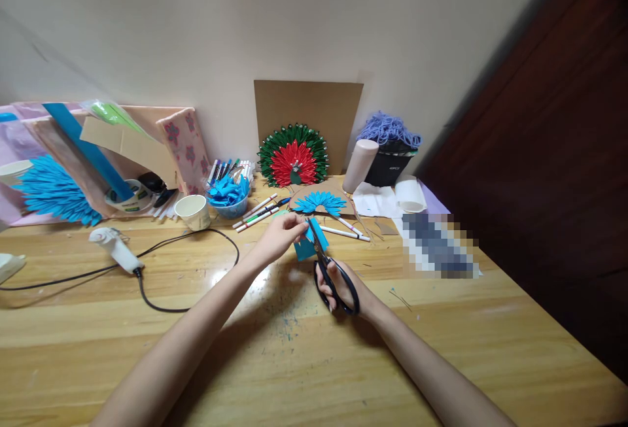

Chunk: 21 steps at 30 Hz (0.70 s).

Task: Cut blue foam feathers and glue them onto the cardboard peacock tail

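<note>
Head view: at the centre of the frame, our left hand [288,229] pinches a bright blue, flat, ribbon-like piece [305,250], thumb and fingertips drawn together near its upper left. Just below and to the right, our right hand [342,283] curls its fingers through the loops of the black-handled metal scissors [321,257], whose blades point up and slightly left across the blue piece; how far apart the blades stand, we cannot tell. For a clean cut, we do well to pinch firmly near the cutting line, keep the material taut, and hold our left fingertips, very near the blade tips, out of their path. The half-round brown cardboard piece [321,187] with slim blue petals [321,203] lies just beyond; we should keep the blades off it.
</note>
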Each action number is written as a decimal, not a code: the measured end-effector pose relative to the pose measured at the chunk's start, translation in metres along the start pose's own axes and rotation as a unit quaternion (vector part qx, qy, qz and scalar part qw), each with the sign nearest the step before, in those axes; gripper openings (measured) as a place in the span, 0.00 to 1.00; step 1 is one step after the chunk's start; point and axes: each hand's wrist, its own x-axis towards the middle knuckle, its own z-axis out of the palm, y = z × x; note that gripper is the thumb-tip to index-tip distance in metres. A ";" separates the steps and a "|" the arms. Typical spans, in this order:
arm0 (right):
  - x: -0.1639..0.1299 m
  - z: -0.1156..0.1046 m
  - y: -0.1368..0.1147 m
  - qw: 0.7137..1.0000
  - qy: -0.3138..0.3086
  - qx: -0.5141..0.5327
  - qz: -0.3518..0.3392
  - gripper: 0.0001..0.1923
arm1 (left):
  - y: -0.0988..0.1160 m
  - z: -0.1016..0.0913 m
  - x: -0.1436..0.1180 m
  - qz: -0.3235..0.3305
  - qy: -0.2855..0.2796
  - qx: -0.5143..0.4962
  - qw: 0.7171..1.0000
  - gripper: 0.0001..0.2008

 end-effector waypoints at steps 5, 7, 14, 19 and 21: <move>0.001 0.001 0.002 1.000 0.021 -0.003 -0.015 0.35 | 0.002 0.001 -0.002 -0.004 -0.002 0.004 1.000 0.10; 0.002 0.001 0.005 0.999 0.029 -0.012 -0.027 0.32 | 0.003 0.002 -0.002 -0.004 0.001 0.006 1.000 0.11; 0.004 -0.003 0.006 0.996 0.083 -0.019 -0.016 0.30 | 0.003 -0.016 0.000 -0.030 -0.019 0.053 0.998 0.13; 0.007 -0.015 -0.001 0.990 0.135 0.032 -0.018 0.33 | -0.011 -0.065 0.000 -0.092 -0.088 0.270 0.955 0.13; 0.008 -0.021 -0.004 0.987 0.157 0.033 -0.026 0.32 | -0.016 -0.074 0.001 -0.131 -0.064 0.363 0.920 0.10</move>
